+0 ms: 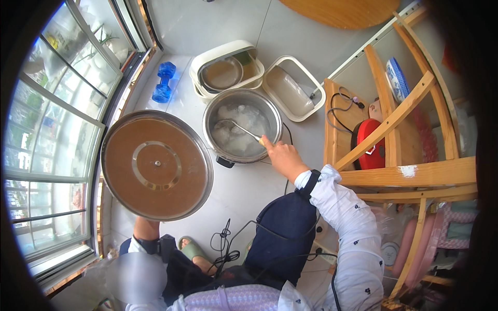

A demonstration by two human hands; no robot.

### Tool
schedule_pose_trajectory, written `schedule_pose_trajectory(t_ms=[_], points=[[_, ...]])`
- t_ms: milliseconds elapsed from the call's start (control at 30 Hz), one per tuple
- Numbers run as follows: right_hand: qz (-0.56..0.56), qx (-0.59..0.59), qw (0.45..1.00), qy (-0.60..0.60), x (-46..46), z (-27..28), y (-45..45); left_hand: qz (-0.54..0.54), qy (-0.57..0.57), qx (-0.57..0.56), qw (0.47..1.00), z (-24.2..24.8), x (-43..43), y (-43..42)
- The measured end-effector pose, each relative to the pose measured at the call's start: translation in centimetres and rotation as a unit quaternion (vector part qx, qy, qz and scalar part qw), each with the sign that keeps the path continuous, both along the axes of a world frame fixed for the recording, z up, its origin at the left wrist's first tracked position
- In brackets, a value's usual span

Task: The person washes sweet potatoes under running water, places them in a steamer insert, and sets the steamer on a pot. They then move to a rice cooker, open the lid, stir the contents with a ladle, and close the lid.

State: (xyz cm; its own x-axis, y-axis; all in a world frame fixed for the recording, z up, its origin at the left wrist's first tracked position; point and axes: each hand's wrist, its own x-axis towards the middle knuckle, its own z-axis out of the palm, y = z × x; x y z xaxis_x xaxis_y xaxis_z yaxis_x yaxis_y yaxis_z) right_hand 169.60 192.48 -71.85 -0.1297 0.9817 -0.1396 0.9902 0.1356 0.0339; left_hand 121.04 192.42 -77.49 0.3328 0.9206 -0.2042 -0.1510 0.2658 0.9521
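My right hand [286, 155] grips the pale handle of a metal ladle or skimmer [248, 131], whose head rests among whitish lumps in the cloudy liquid of a round steel pot [275, 112]. A black side handle [225, 162] juts from the pot's near side. To the left, a large round lid [157, 198] with a steel rim and brown-looking face is held up by my left hand. Only the wrist and base of my left hand [147, 228] show; its fingers are hidden behind the lid.
Behind the pot sit white rectangular tubs [222, 47], one with a bowl [221, 74] inside, and another white-rimmed basin [294, 116]. A blue dumbbell [163, 82] lies near the window [50, 132]. Wooden shelving [404, 175] flanks the right; cables [225, 254] trail over the floor by my feet.
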Motion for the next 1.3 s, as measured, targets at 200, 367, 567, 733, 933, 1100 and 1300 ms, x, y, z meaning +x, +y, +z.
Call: schedule_pose_trajectory(t_ms=[200,367,567,733,933,1100,1300], points=[[-0.051,0.031,0.998,0.027,2.7,0.7,-2.3,-0.003,-0.139,-0.039,0.989,-0.2,4.6,3.3],[-0.103,0.036,0.991,0.073,4.5,2.8,-6.3,-0.013,-0.204,-0.039,0.978,-0.2,7.4,5.7],[-0.197,0.066,0.944,0.256,6.2,2.8,-8.9,-0.055,-0.094,0.024,0.994,2.5,10.3,10.1],[-0.248,0.088,0.886,0.382,7.3,1.9,-11.0,-0.120,0.031,0.184,0.975,7.1,17.3,12.7],[-0.247,0.087,0.887,0.381,8.6,1.4,-13.4,-0.037,0.238,0.150,0.959,7.9,25.9,15.3],[-0.247,0.142,0.848,0.447,9.2,-0.4,-13.2,-0.046,0.383,0.202,0.900,6.0,28.6,17.1],[-0.341,0.001,0.711,0.615,9.9,-2.2,-12.7,-0.089,0.497,0.410,0.759,3.8,30.6,16.4]])
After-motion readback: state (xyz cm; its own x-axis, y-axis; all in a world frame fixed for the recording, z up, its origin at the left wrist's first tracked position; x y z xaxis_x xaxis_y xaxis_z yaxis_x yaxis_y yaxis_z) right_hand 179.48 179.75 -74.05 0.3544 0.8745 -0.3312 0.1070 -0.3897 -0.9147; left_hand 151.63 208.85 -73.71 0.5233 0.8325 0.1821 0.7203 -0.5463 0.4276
